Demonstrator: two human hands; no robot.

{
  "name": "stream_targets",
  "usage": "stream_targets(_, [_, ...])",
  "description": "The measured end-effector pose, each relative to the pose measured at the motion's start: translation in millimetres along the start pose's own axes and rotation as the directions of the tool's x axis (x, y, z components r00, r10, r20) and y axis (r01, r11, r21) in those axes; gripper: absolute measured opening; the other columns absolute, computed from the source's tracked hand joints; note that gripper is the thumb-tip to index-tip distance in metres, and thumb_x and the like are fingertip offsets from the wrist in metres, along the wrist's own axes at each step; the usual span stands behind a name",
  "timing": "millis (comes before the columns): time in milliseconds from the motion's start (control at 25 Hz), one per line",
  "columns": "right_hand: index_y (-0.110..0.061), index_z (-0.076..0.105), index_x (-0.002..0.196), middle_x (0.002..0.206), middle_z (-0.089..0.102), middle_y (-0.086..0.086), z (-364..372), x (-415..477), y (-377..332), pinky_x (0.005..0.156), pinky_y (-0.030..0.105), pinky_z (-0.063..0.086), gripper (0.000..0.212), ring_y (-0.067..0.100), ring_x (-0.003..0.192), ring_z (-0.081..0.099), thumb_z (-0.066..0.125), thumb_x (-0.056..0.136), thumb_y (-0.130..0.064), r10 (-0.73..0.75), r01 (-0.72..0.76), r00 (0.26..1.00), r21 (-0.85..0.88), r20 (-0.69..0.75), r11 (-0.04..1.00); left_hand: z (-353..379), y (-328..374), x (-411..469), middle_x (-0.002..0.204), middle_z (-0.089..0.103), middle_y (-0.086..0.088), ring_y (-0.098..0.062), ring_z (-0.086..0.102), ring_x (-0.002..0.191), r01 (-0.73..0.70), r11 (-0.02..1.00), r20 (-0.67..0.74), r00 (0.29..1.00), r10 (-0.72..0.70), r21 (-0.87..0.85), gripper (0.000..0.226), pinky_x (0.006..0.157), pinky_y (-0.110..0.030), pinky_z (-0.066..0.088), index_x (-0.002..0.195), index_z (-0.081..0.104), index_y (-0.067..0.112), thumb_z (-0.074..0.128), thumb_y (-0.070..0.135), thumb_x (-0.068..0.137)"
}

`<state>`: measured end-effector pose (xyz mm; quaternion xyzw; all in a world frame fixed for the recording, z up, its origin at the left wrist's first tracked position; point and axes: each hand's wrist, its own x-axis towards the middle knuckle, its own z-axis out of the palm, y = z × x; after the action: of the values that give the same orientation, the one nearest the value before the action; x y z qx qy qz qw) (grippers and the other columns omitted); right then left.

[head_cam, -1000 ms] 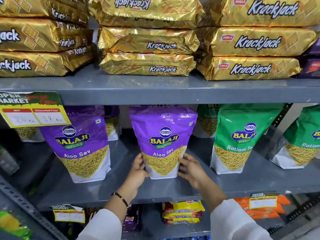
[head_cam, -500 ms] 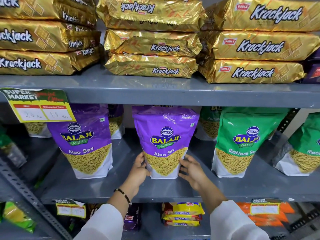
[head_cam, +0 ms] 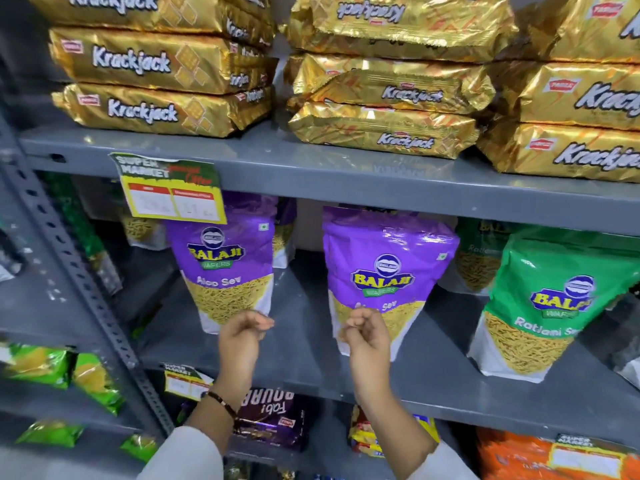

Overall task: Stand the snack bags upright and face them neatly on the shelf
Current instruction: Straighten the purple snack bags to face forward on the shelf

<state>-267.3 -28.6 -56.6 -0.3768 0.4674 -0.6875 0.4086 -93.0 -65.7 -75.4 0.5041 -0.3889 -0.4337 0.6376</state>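
Two purple Aloo Sev bags stand upright on the grey middle shelf (head_cam: 304, 344), labels facing me: the middle bag (head_cam: 384, 268) and the left bag (head_cam: 228, 268). A green Ratlami Sev bag (head_cam: 543, 299) stands upright to the right, with more bags behind the front row. My left hand (head_cam: 242, 336) hovers in front of the left bag's lower edge, fingers loosely curled, holding nothing. My right hand (head_cam: 367, 332) hangs in front of the middle bag's lower left part, fingers curled, holding nothing. Whether either hand touches a bag is unclear.
Gold Krackjack packs (head_cam: 388, 98) lie stacked on the upper shelf. A yellow price tag (head_cam: 169, 188) hangs from that shelf's edge over the left bag's top. A perforated grey upright (head_cam: 79, 271) stands at left. Green packs (head_cam: 65, 372), purple and orange packs fill lower shelves.
Both hands let go of the middle purple bag and drew back, fingers curling. The left hand shifted toward the left purple bag. The camera moved closer and left.
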Motion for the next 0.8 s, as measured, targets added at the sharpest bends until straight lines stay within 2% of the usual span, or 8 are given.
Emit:
stream_targets(80, [-0.019, 0.055, 0.082, 0.072, 0.056, -0.003, 29, 5, 1, 0.063, 0.023, 0.043, 0.024, 0.007, 0.064, 0.052, 0.050, 0.070, 0.001, 0.082, -0.079, 0.988, -0.022, 0.132, 0.997, -33, 6, 14, 0.053, 0.066, 0.007, 0.002, 0.058, 0.054, -0.043, 0.990, -0.147, 0.989, 0.023, -0.137, 0.051, 0.059, -0.013, 0.047, 0.056, 0.061, 0.021, 0.035, -0.023, 0.065])
stream_targets(120, [-0.021, 0.055, 0.088, 0.081, 0.057, -0.002, 41, 10, 6, 0.064, 0.023, 0.043, 0.026, 0.009, 0.070, 0.053, 0.053, 0.073, 0.000, 0.167, -0.163, 0.971, -0.040, 0.169, 0.986, -48, 9, 23, 0.061, 0.065, 0.007, 0.001, 0.058, 0.057, -0.050, 0.980, -0.200, 0.980, 0.011, -0.190, 0.051, 0.062, -0.014, 0.047, 0.065, 0.058, 0.022, 0.035, -0.023, 0.067])
stream_targets(240, [-0.024, 0.053, 0.110, 0.097, 0.056, -0.007, 66, 22, 24, 0.074, 0.028, 0.042, 0.027, 0.012, 0.084, 0.052, 0.050, 0.088, -0.008, 0.451, -0.443, 0.873, -0.085, 0.183, 0.892, -77, 23, 45, 0.095, 0.057, 0.000, -0.007, 0.055, 0.083, -0.001, 0.961, -0.208, 0.976, -0.060, -0.277, 0.052, 0.071, -0.018, 0.044, 0.087, 0.051, 0.024, 0.037, -0.024, 0.071])
stream_targets(360, [-0.026, 0.048, 0.120, 0.098, 0.056, -0.011, 96, 29, 42, 0.087, 0.033, 0.038, 0.030, 0.015, 0.090, 0.049, 0.047, 0.091, -0.019, 0.550, -0.526, 0.814, -0.161, 0.189, 0.835, -101, 33, 73, 0.119, 0.056, 0.005, -0.007, 0.052, 0.105, 0.167, 0.918, -0.006, 0.983, -0.181, -0.359, 0.035, 0.083, -0.018, 0.038, 0.111, 0.054, 0.027, 0.035, 0.006, 0.089])
stream_targets(440, [-0.027, 0.049, 0.119, 0.093, 0.056, -0.008, 118, 30, 49, 0.088, 0.035, 0.037, 0.028, 0.014, 0.086, 0.050, 0.048, 0.091, -0.022, 0.553, -0.531, 0.816, -0.160, 0.170, 0.832, -115, 37, 88, 0.131, 0.051, 0.005, -0.010, 0.047, 0.116, 0.306, 0.903, 0.165, 0.950, -0.267, -0.303, 0.040, 0.090, -0.025, 0.031, 0.128, 0.048, 0.024, 0.027, 0.030, 0.094])
stream_targets(560, [-0.026, 0.053, 0.111, 0.088, 0.059, -0.006, 137, 25, 55, 0.084, 0.035, 0.038, 0.021, 0.013, 0.080, 0.052, 0.050, 0.090, -0.025, 0.557, -0.532, 0.811, -0.168, 0.180, 0.830, -128, 37, 96, 0.127, 0.054, 0.006, -0.010, 0.048, 0.115, 0.417, 0.872, 0.301, 0.892, -0.338, -0.256, 0.047, 0.094, -0.030, 0.032, 0.129, 0.048, 0.027, 0.027, 0.047, 0.092])
stream_targets(680, [-0.028, 0.060, 0.098, 0.088, 0.061, -0.005, 142, 19, 61, 0.080, 0.033, 0.041, 0.014, 0.015, 0.081, 0.055, 0.050, 0.090, -0.024, 0.546, -0.531, 0.819, -0.126, 0.179, 0.838, -130, 38, 102, 0.115, 0.058, 0.014, -0.002, 0.052, 0.104, 0.440, 0.872, 0.342, 0.870, -0.355, -0.214, 0.039, 0.093, -0.032, 0.038, 0.118, 0.052, 0.033, 0.029, 0.048, 0.091])
stream_targets(800, [-0.027, 0.061, 0.093, 0.087, 0.063, -0.004, 138, 16, 64, 0.081, 0.033, 0.042, 0.014, 0.017, 0.082, 0.057, 0.048, 0.091, -0.023, 0.541, -0.534, 0.828, -0.085, 0.147, 0.841, -128, 36, 103, 0.112, 0.058, 0.017, -0.001, 0.051, 0.104, 0.447, 0.872, 0.351, 0.863, -0.363, -0.198, 0.039, 0.100, -0.034, 0.034, 0.123, 0.049, 0.033, 0.029, 0.047, 0.092])
